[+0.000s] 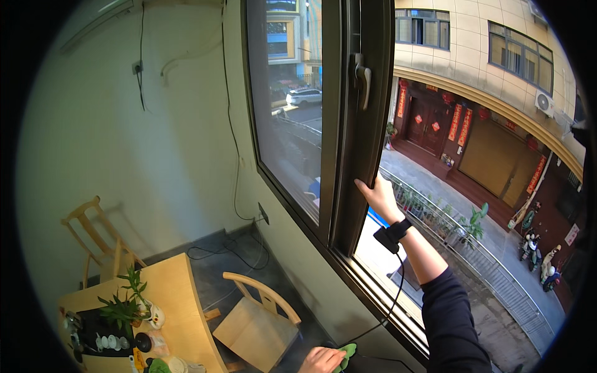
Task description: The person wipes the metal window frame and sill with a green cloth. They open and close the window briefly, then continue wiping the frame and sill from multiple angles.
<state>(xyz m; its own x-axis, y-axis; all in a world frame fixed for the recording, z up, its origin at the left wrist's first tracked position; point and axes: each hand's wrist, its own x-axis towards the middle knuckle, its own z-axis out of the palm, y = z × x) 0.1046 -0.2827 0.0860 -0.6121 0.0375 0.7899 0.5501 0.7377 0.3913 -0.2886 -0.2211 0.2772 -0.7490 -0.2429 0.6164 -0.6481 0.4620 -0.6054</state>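
Observation:
My right hand [380, 198] holds the edge of a dark window sash [356, 143], the thumb on its inner face and the fingers wrapped out of sight behind the edge. A grey handle [363, 84] sits on the sash above the hand. On my right wrist is a black strap with a small black box [392, 235], from which a cable hangs. Low in the view, my left hand [322, 360] is closed on a green cloth [346, 357], only part of which shows; the picture's lower edge cuts off this hand.
Right of the sash the window stands open above a street with a metal railing [491, 273]. Below on the left are a wooden chair [258, 326] and a wooden table [180, 298] bearing a potted plant [127, 304], cups and jars. Black cables [233, 245] trail across the floor.

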